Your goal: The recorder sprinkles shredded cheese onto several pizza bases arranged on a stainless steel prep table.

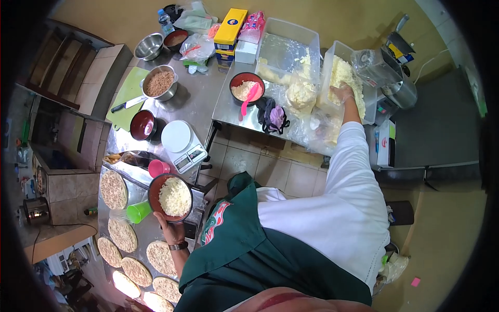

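My left hand (170,230) holds a dark bowl with a reddish inside (153,194) from below, and white crumbled cheese (176,197) fills much of it. My right hand (343,93) reaches into a clear plastic bin (326,74) at the upper right and rests in pale grated cheese (356,97); its fingertips are partly hidden in the heap. A second dark bowl (233,93) with white crumbs and a pink spoon (254,95) stands left of the bins. Several round flat dough pieces (136,271) with speckled tops lie at the lower left, near a green cup (138,212).
A digital kitchen scale (176,136), a pink cup (159,168), an empty-looking bowl (143,124), a pot of brown crumbs (160,82) and a knife (128,104) stand on the left counter. Another clear bin (288,27), plastic bags and a mixer (401,91) line the back.
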`<state>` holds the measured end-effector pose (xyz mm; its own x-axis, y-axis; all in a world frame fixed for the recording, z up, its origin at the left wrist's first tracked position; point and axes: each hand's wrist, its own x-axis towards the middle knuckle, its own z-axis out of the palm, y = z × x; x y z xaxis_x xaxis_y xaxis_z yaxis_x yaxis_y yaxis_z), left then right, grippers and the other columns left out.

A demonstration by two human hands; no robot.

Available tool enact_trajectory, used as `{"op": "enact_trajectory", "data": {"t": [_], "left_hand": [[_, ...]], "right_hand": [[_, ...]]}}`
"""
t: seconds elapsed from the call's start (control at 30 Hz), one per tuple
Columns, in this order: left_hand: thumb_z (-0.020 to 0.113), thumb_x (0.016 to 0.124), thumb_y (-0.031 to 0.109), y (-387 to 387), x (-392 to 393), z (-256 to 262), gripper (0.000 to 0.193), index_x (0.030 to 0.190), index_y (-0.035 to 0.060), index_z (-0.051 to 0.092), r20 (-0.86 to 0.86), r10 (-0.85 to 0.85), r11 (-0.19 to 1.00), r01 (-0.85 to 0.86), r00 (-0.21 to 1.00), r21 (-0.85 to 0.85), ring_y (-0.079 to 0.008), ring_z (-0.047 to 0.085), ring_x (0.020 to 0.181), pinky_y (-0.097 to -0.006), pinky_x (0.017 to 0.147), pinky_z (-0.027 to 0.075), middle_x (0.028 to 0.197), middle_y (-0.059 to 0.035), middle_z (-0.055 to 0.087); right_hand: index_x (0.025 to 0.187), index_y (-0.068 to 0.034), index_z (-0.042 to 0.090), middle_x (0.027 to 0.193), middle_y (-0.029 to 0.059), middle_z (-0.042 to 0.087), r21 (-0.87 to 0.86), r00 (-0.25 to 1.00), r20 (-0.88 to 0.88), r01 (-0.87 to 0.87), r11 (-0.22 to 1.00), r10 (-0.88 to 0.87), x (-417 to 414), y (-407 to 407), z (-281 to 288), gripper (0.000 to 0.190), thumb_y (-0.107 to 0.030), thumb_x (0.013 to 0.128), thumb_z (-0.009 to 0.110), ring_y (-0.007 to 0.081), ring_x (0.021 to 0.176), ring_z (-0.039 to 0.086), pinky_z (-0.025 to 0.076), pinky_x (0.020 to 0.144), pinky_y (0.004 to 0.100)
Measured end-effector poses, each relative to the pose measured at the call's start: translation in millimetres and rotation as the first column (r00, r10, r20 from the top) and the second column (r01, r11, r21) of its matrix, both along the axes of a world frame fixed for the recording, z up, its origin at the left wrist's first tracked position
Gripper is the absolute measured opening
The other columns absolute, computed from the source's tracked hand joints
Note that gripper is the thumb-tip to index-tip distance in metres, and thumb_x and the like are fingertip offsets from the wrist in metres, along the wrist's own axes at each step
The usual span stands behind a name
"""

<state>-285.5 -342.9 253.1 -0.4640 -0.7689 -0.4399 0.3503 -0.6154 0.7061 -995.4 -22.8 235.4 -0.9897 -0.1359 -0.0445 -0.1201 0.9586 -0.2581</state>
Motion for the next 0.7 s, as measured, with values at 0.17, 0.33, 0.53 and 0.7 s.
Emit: {"op": "enact_trajectory", "data": {"t": [0.17,0.33,0.53,0.7], "left_hand": [[0.052,0.082,0.058,5,-16,1,0.076,0.139,0.0134,0.028,-0.029,0.015,1.0,-0.015,0.999,0.019,-0.0246,0.038,0.126,-0.0466,0.102,0.034,0.14,-0.0051,0.036],[0.051,0.085,0.056,7,-19,-3,0.071,0.137,0.0107,0.033,-0.024,0.063,0.998,-0.062,0.998,0.018,-0.023,0.045,0.12,-0.0431,0.096,0.042,0.136,-0.0059,0.042],[0.05,0.087,0.052,1,-33,-6,0.067,0.136,0.0087,0.034,-0.087,0.032,0.999,-0.03,0.996,0.026,-0.0237,0.046,0.12,-0.0436,0.096,0.042,0.134,-0.0078,0.044],[0.046,0.09,0.05,-5,-35,-25,0.062,0.136,0.0093,0.034,-0.165,-0.037,0.999,0.041,0.986,0.022,-0.0249,0.047,0.12,-0.0424,0.098,0.041,0.135,-0.0086,0.044]], "right_hand": [[0.126,-0.005,0.049,0.125,0.0182,0.053,0.067,0.997,0.057,-0.058,0.996,0.054,-18,0,-16,0.073,-0.033,0.065,0.076,0.0285,0.115,0.052,0.041,0.096,0.033],[0.123,-0.011,0.053,0.122,0.0136,0.054,-0.313,0.939,0.342,0.065,0.948,0.049,-50,39,-33,0.06,-0.025,0.069,0.074,0.025,0.102,0.055,0.05,0.073,0.0352],[0.111,-0.008,0.058,0.113,0.0067,0.054,-0.833,0.844,0.517,0.534,0.146,-0.141,-88,89,-64,0.031,-0.006,0.08,0.063,0.0206,0.088,0.049,0.041,0.053,0.0318],[0.11,-0.004,0.051,0.097,0.0095,0.053,-0.781,0.957,0.288,0.223,0.583,0.02,-108,131,-41,0.036,-0.009,0.078,0.068,0.0194,0.074,0.055,0.04,0.049,0.027]]}}
